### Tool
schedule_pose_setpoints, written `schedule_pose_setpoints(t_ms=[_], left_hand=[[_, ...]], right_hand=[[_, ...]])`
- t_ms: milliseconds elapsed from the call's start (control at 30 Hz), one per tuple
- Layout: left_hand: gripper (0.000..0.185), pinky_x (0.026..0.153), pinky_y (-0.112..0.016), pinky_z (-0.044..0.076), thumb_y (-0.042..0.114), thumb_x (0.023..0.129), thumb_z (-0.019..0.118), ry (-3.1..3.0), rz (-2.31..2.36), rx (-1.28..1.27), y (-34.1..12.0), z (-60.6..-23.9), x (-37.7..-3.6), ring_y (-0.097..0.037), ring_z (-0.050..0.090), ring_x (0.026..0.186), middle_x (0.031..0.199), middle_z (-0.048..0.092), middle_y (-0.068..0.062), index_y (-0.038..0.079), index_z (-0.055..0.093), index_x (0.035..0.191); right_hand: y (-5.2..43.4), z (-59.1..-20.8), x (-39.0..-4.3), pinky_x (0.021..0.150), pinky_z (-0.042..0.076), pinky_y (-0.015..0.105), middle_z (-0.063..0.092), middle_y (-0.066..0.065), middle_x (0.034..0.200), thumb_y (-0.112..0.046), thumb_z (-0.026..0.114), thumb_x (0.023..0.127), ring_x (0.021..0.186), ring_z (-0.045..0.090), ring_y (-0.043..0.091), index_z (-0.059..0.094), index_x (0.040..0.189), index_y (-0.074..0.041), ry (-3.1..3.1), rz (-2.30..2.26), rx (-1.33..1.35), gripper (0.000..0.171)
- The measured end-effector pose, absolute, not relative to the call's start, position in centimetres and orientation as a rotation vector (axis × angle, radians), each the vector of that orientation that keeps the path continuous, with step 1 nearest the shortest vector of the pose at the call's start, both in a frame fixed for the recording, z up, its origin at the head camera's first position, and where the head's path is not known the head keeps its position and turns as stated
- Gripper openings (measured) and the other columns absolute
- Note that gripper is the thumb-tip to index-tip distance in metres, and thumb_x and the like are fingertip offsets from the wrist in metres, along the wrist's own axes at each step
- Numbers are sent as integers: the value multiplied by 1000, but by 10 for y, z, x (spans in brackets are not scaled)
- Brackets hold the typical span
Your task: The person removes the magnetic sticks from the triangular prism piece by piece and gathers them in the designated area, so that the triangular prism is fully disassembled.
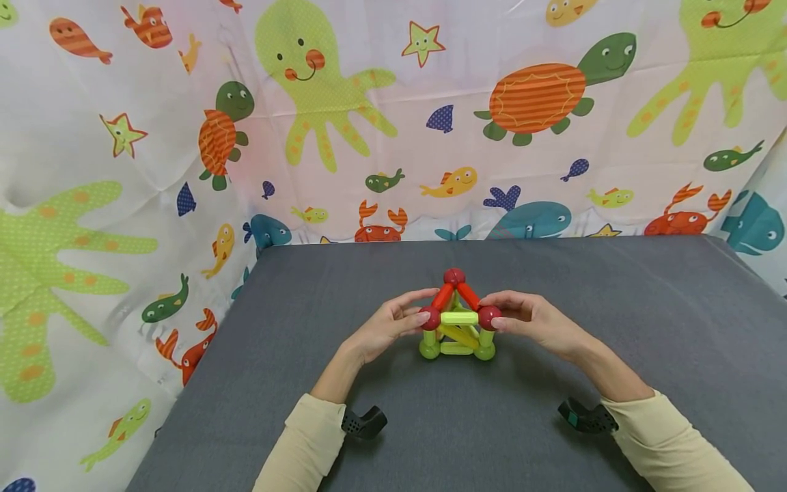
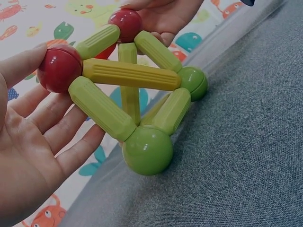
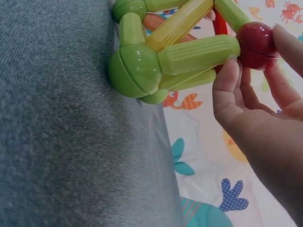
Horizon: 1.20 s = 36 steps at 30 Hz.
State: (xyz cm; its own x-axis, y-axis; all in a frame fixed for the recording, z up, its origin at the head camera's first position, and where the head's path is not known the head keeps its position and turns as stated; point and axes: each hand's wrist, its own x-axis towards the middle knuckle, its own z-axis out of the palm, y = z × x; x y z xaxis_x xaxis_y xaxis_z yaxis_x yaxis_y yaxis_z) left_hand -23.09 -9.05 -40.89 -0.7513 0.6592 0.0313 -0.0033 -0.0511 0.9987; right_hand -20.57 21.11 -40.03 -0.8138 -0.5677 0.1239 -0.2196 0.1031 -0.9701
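Head view shows both hands pinching a toy frame (image 1: 458,321) on the bench (image 1: 615,307) — left hand (image 1: 387,328) and right hand (image 1: 535,321) each on a red ball; squeeze gently, evenly.

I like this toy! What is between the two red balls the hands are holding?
A light green stick joins the left red ball and right red ball, in the head view.

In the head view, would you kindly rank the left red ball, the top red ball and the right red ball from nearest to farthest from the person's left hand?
1. Left red ball: touched by the left hand, at the structure's left corner.
2. Top red ball: at the apex, above and to the right.
3. Right red ball: on the far side, at the right hand.
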Motion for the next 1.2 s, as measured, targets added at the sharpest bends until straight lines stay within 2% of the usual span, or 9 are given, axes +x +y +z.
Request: schedule_pose_setpoints(t_ms=[367, 500, 767, 1200], left_hand=[[53, 98, -47, 41, 21, 96, 60, 1775, 1853, 681, -89, -408, -230, -21, 58, 109, 132, 54, -16, 9, 41, 144], [52, 97, -45, 42, 19, 96, 59, 1778, 1851, 679, -88, -408, -229, -21, 58, 109, 133, 53, -18, 9, 41, 144], [51, 98, -45, 42, 17, 97, 58, 1775, 1852, 678, -87, -408, -230, -24, 57, 111, 135, 50, -18, 9, 41, 144], [49, 98, -47, 41, 12, 98, 54, 1766, 1854, 700, -85, -409, -229, -21, 58, 108, 134, 51, -18, 8, 40, 145]], right_hand=[[212, -406, -210, 89, 47, 40, 49, 15, 123, -10, 49, 100, 104, 51, 25, 47, 133, -1, 1963, -1823, -687, 34], [214, -409, -211, 91, 46, 37, 46, 13, 127, -7, 43, 102, 109, 48, 23, 49, 134, -6, 1847, -1877, -713, 33], [215, -411, -212, 92, 43, 30, 45, 10, 129, -5, 36, 103, 112, 46, 19, 48, 135, -8, 1649, -1952, -804, 35], [217, -414, -214, 92, 41, 28, 41, 9, 130, -6, 26, 105, 113, 44, 17, 46, 135, -10, 1416, -2001, -879, 37]])
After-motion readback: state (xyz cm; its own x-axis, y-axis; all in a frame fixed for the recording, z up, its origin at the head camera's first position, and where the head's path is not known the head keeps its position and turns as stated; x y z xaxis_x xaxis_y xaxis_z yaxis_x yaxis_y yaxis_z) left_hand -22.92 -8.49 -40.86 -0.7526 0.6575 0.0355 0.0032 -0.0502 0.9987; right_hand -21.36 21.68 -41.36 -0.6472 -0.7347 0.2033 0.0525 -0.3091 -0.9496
